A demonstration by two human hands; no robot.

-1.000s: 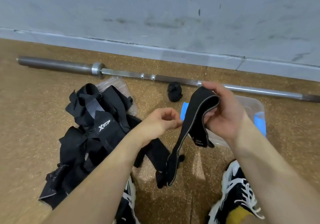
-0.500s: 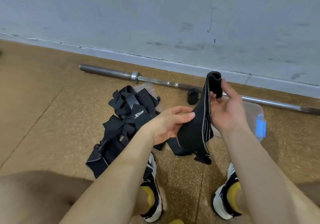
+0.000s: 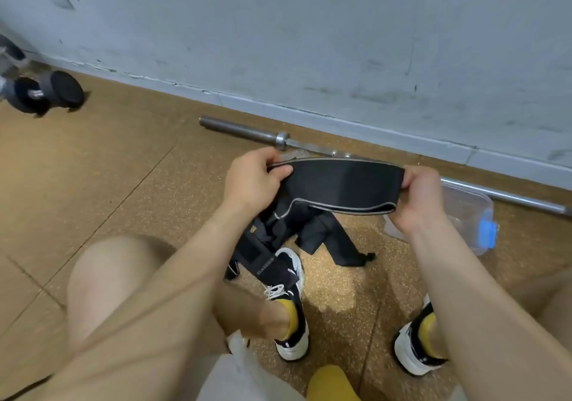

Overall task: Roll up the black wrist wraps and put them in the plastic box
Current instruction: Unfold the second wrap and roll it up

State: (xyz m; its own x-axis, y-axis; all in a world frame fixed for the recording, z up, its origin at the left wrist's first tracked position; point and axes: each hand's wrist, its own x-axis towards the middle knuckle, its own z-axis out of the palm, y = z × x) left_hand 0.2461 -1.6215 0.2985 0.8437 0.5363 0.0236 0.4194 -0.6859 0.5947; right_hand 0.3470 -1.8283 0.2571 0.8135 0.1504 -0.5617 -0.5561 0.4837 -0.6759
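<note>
Wrap [image 3: 337,184], one, between left hand [image 3: 250,181] and right hand [image 3: 418,199]; box [image 3: 464,205], one.

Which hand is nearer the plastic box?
Right. The right hand overlaps the plastic box in view; the left hand grips the black wrist wrap at its opposite end, farther off.

A long steel barbell [image 3: 241,130] lies on the brown floor [image 3: 123,184] along the grey wall [image 3: 278,29]. Before it, a clear plastic box [image 3: 465,207] sits right of a heap of black wraps [image 3: 309,234]. Above the heap, a black wrist wrap [image 3: 337,184] spans left hand [image 3: 250,181] to right hand [image 3: 418,198].
</note>
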